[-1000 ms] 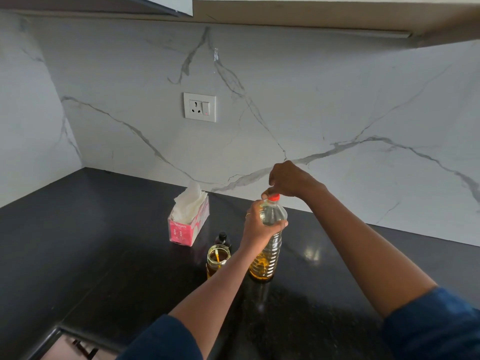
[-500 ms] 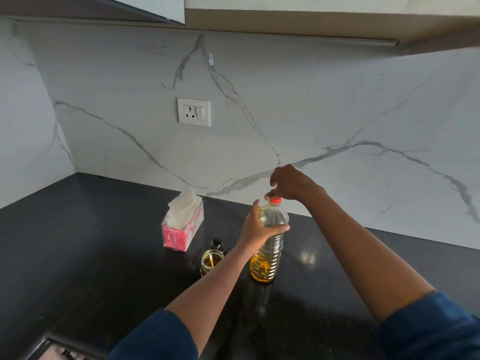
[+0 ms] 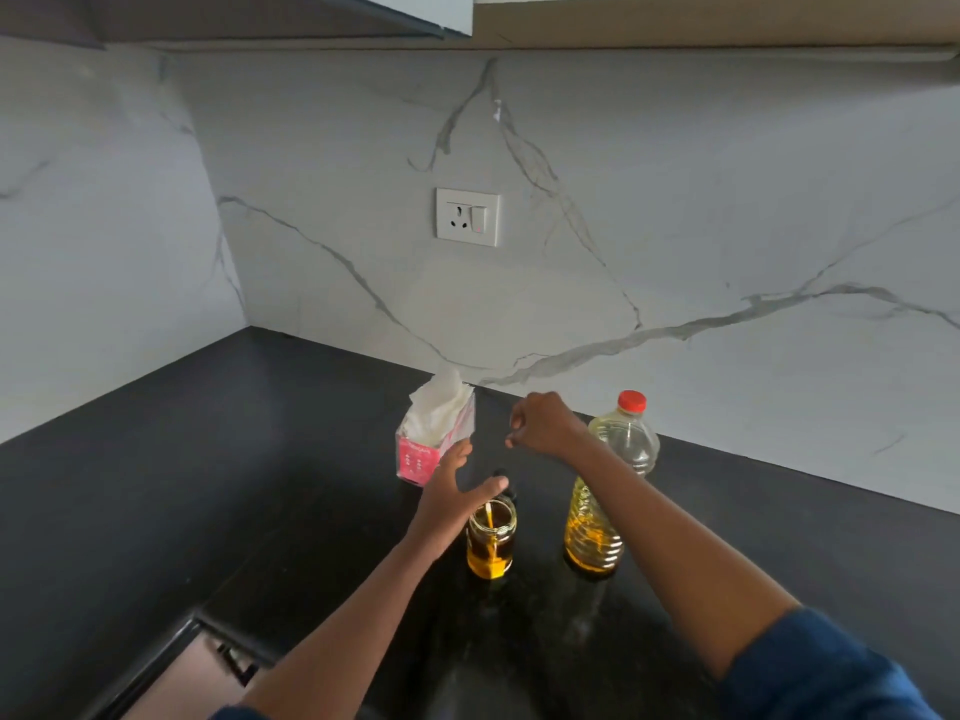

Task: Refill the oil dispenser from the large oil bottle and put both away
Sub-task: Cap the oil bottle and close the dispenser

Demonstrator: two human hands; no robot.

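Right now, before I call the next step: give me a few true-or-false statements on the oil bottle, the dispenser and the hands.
1. The large oil bottle has its red cap on. True.
2. The left hand grips the bottle. False: it is open beside the glass dispenser.
3. The dispenser is empty. False: it holds oil in its lower part.
4. The tissue box stands behind the dispenser, to its left. True.

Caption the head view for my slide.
Left hand and right hand hover near the oil dispenser, capped large oil bottle beside it, on black countertop.
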